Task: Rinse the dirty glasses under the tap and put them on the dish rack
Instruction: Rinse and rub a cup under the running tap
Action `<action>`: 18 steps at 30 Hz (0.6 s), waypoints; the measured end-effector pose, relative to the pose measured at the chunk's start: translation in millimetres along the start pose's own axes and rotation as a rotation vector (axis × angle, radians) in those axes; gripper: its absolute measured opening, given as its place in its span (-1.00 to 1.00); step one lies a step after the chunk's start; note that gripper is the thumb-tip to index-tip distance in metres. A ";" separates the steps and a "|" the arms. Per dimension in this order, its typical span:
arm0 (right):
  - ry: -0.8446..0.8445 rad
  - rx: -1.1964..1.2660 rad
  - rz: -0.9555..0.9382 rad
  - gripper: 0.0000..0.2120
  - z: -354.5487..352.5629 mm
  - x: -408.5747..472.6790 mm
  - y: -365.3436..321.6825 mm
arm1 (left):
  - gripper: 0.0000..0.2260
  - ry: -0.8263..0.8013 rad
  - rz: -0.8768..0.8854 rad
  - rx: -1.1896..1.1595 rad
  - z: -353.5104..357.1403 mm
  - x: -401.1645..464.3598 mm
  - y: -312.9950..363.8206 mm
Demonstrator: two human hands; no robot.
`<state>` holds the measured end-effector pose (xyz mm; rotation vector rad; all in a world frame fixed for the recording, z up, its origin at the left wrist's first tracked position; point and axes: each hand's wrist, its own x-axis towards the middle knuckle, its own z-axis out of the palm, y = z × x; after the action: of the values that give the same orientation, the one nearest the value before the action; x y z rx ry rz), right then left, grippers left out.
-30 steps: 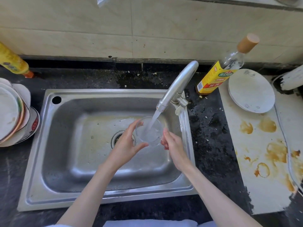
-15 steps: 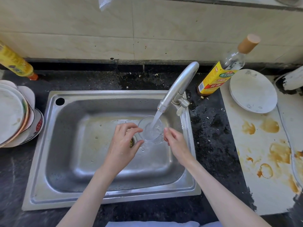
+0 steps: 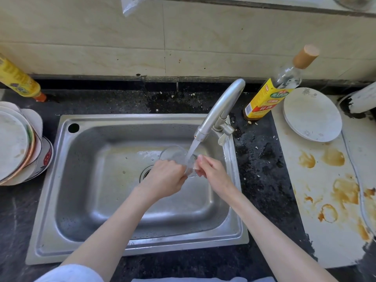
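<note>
Dark speckled stone makes up the table (image 3: pixel 105 102) I'm looking down on, with a tiled wall behind it and a steel sink (image 3: pixel 81 180) set into the middle. Dirty plates (image 3: pixel 14 143) are stacked at the table's left edge, a stained white board (image 3: pixel 325 200) covers its right side with a white plate (image 3: pixel 312 113) on the board's far end, and a yellow-labelled bottle (image 3: pixel 270 94) stands near the back edge beside the tap (image 3: pixel 221 106). I see no dish rack anywhere in view.

Water runs from the tap into the sink's right half, where the glass (image 3: pixel 179 157) is held in the stream. What has changed over the last second: the glass was upright, mouth up and filling; now it is tipped over toward the sink's back edge, its round rim facing away from me, and the water strikes its side. My left hand (image 3: pixel 164 178) has rolled over on top, closed around the lower part of the glass, and my right hand (image 3: pixel 211 171) pinches the base end with its fingertips.

I read this as the rinse moving from filling to pouring out and washing the outside. This glass looks close to done; next I'd expect to shake it off and find the rack
</note>
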<state>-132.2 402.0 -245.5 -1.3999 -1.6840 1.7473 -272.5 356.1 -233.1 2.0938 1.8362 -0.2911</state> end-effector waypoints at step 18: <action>-0.175 0.724 0.392 -0.59 -13.0 23.5 19.5 | -0.56 -0.433 -0.129 -1.953 -7.2 18.8 -27.7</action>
<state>-125.1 423.2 -270.0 -1.2873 -0.7004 2.4089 -297.6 379.1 -236.7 0.4346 0.9433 0.7105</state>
